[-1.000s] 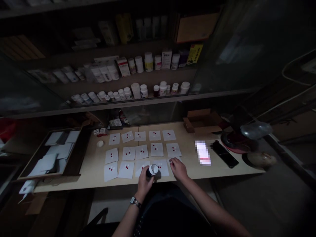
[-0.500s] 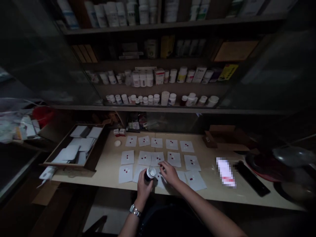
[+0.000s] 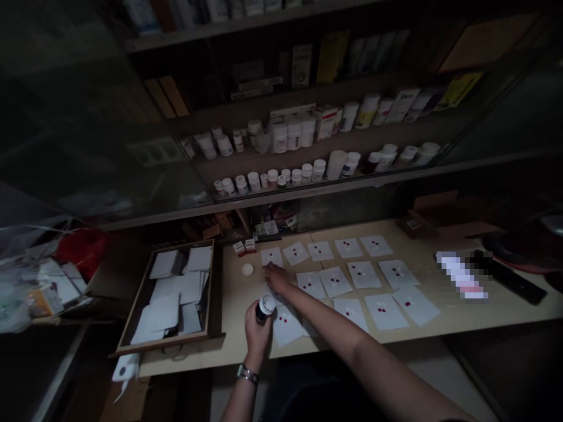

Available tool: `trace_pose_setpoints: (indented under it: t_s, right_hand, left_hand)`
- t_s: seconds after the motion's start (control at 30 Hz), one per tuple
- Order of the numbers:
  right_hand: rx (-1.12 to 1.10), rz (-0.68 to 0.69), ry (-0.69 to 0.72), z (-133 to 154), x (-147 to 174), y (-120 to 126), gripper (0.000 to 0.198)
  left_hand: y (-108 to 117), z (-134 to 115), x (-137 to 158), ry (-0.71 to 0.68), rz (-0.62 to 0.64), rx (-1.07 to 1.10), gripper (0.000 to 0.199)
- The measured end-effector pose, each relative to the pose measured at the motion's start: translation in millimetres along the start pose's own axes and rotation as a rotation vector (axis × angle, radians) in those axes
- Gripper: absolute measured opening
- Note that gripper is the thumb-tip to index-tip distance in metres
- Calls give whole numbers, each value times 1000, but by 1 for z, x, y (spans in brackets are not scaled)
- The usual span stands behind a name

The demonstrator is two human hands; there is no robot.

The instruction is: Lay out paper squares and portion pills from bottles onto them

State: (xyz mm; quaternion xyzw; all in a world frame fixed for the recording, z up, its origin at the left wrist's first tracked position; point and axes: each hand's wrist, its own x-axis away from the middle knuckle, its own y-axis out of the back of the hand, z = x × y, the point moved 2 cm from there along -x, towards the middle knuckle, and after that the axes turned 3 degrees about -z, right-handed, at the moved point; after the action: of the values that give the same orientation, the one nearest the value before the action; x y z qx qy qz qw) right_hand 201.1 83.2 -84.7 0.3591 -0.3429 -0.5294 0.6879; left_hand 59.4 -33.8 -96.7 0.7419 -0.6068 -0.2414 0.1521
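Note:
My left hand (image 3: 255, 334) is wrapped round a dark pill bottle (image 3: 264, 310), held upright near the front of the table with its pale mouth uncapped. My right hand (image 3: 277, 279) reaches across to the back left, fingers drawn together at the near edge of a white paper square (image 3: 269, 254). Whatever the fingertips may hold is too small to see. Rows of paper squares (image 3: 387, 316) bear red and white pills. The right forearm covers part of the front and middle rows. A round white cap (image 3: 247, 269) lies left of my right hand.
A wooden drawer (image 3: 212, 299) of white paper stands at the left. Two small boxes (image 3: 244, 247) sit behind the cap. At the right are a cardboard box (image 3: 453, 220), a blurred-out item (image 3: 460, 275) and a black object (image 3: 519, 278). Shelves of medicine bottles (image 3: 281, 138) rise behind.
My right hand has moved from the middle squares to the back left one. The left hand still holds the bottle. The view has turned left and tilted.

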Motion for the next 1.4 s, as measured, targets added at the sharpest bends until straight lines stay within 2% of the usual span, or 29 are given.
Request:
trace_pose_setpoints:
  t_s: [0.13,0.3,0.4,0.5,0.6,0.73,0.8,0.87,1.03,1.1,1.3,1.4]
  right_hand:
    - [37,12,64,31,-35,-19,44]
    - [99,54,159,50,-63,-41,58]
    - [85,88,140,54,-71,-43,47]
    - [67,79,115,53,-68,-34,37]
    - [-139,-67,29,43,-51,-15,41]
    - [-660,-276,-156,19,-5,10,48]
    - [-877,-337,-138,8,22,20,54]
    - [-966,-363,-73,1,46,28,58]
    - [-890,-457,-33,-19,84,40,31]
    - [-900,-462,-29,-26,92,43,27]
    - [-765,-294,45,-33,102,72,28]
    - [-602,-125,132,-32,103,93,44]
  left_hand:
    - [13,20,-3,87,-23,32,43]
    - [26,32,-9,165,-42,41,46]
    - [30,37,-11,176,-29,46,47]
    - [30,38,-12,189,-13,59,47]
    - [23,30,-16,198,-13,88,48]
    - [4,7,-25,177,19,171,47]
    - [-8,-5,-29,169,49,215,47]
    - [-20,-15,-30,163,98,262,47]
    - [-43,-30,-28,181,174,349,50]
    - [-48,-35,-27,173,205,370,50]
    - [-50,-49,-28,163,280,393,53]
    - [-43,-50,-30,184,388,376,57]
